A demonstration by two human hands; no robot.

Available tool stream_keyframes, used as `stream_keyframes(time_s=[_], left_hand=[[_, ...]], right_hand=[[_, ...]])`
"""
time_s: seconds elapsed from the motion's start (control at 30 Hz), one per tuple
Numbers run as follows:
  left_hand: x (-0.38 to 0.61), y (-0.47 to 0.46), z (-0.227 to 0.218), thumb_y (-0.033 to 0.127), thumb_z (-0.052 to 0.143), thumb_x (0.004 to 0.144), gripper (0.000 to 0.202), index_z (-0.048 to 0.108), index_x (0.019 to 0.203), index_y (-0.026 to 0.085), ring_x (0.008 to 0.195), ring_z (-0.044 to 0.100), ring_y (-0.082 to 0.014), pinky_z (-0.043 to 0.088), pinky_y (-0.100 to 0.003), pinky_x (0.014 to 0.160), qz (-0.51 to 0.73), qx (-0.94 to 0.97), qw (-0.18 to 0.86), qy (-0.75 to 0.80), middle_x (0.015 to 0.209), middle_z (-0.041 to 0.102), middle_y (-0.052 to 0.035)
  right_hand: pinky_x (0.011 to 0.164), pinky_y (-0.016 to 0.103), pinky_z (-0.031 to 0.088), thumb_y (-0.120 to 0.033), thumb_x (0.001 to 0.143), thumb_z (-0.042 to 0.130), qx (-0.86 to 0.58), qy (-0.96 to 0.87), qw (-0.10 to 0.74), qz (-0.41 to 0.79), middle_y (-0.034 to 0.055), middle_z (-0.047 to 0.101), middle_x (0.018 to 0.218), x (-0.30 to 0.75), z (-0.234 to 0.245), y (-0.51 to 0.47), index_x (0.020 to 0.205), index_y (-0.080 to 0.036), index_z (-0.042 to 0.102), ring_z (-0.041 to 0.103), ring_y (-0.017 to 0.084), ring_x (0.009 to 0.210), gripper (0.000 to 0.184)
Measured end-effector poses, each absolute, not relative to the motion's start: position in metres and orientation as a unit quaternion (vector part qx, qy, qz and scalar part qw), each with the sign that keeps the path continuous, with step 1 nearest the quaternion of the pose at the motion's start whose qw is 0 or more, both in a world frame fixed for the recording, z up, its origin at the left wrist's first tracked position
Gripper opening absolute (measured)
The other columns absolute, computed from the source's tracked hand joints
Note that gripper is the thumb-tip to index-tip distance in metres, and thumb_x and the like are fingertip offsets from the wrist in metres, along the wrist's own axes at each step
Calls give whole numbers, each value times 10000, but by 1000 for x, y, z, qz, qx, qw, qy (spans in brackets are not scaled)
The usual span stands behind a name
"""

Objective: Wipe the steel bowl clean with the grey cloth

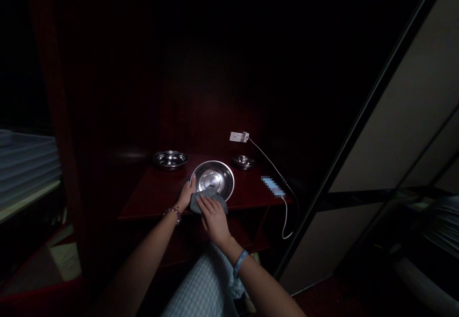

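A shiny metal bowl (226, 173) is tilted toward me over the front part of a dark red shelf. My left hand (186, 193) grips its left rim, with the thumb up along the edge. A grey cloth (195, 203) lies over the near rim of the bowl. My right hand (214, 215) presses on this cloth, fingers stretched together across it. How much of the cloth the right fingers grasp is partly hidden.
At the back left of the shelf (143, 197) stands another metal bowl (171, 160). Smaller metal bowls (244, 162) sit at the back right. A white charger cable (267, 157) runs from a wall socket (236, 136) to a blurred-out phone (273, 186).
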State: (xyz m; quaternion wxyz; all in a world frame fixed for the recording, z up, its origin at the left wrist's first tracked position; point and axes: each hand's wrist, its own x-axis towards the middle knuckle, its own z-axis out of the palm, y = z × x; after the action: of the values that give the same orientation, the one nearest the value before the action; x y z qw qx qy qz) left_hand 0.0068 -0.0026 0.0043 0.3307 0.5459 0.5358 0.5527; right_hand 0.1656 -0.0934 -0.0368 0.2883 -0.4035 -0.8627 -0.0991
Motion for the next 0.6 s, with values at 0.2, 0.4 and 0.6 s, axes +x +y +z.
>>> stream_keyframes(time_s=[0.2, 0.4, 0.6], left_hand=[[10, -5, 4, 767, 371, 877, 624, 644, 774, 215, 990, 716, -341, 540, -392, 867, 567, 546, 348, 509, 803, 747, -173], [9, -3, 0, 721, 355, 900, 601, 655, 829, 206, 1045, 706, -346, 530, -392, 893, 570, 551, 353, 496, 830, 745, -159], [8, -5, 2, 773, 353, 856, 621, 612, 757, 219, 869, 687, -310, 531, -407, 814, 560, 540, 348, 524, 707, 670, -114]], right_hand=[[1261, 533, 392, -76, 910, 508, -428, -856, 270, -106, 70, 527, 1616, 200, -41, -100, 1617, -256, 427, 453, 278, 1523, 734], [1265, 534, 387, -98, 926, 479, -448, -830, 320, -92, 79, 544, 1602, 224, -38, -102, 1589, -249, 475, 427, 277, 1547, 681], [1182, 481, 470, -317, 1024, 360, -529, -673, 517, 19, 178, 632, 1491, 245, -30, -81, 1484, -131, 570, 597, 294, 1396, 539]])
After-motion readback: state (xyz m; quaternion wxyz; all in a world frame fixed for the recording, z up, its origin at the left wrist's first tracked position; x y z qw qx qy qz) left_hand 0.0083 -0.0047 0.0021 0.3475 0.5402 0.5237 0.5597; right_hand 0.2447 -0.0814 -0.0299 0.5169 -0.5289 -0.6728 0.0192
